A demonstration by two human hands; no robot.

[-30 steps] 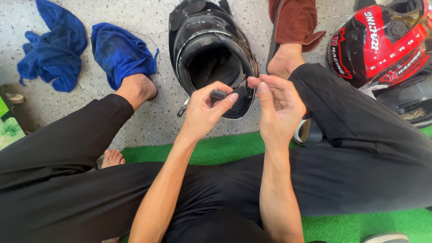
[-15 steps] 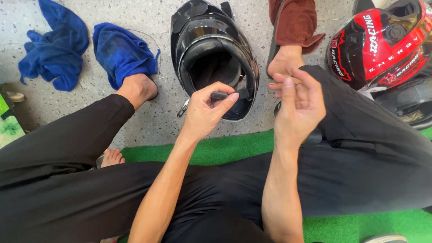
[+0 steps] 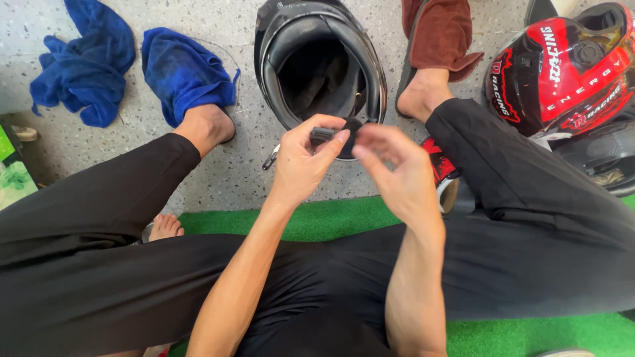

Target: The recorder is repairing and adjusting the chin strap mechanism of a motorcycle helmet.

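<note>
Small black part (image 3: 325, 136): pinched in the left hand's fingertips, just above the right hand.
Left hand (image 3: 301, 165): fingers closed on the part.
Right hand (image 3: 397, 172): fingertips curled together, touching the part's round end.
Black helmet (image 3: 321, 63): just beyond both hands, opening up.

We see white lettering decals on the red-and-black helmet (image 3: 569, 69) at upper right; a green package (image 3: 10, 162) sits at far left.

Open speckled floor (image 3: 218, 175) left of black helmet (image 3: 317, 59); helmet blocks ahead of hands; red helmet (image 3: 562, 73) and knee (image 3: 476, 132) close right side.
</note>
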